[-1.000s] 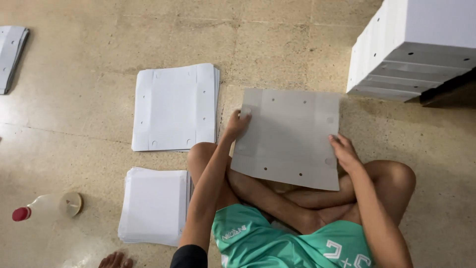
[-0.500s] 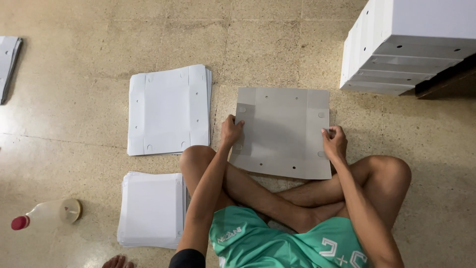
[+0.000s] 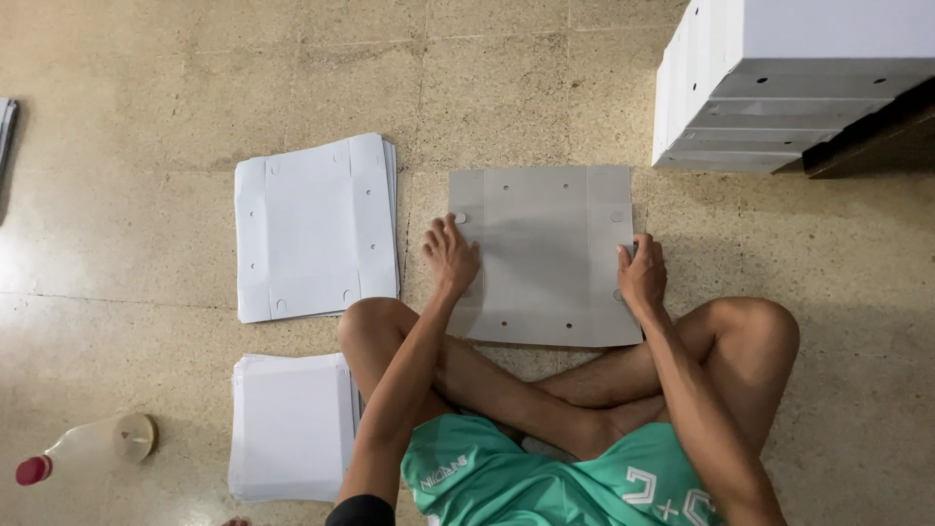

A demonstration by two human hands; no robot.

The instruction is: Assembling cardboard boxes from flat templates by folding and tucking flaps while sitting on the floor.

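Grey flat punched cardboard sheet [image 3: 545,255] on the floor [image 3: 146,88], my left hand [image 3: 451,256] and right hand [image 3: 642,273] pressing spread-fingered on its nine and three o'clock edges; white sheet stack [image 3: 314,227] at nine.

The stacked white boxes [image 3: 779,88] run off the top and right edges. A grey strip [image 3: 6,122] at the left edge is mostly cut off, perhaps more sheets. The lower stack of white sheets [image 3: 287,429] hides partly behind the left arm.
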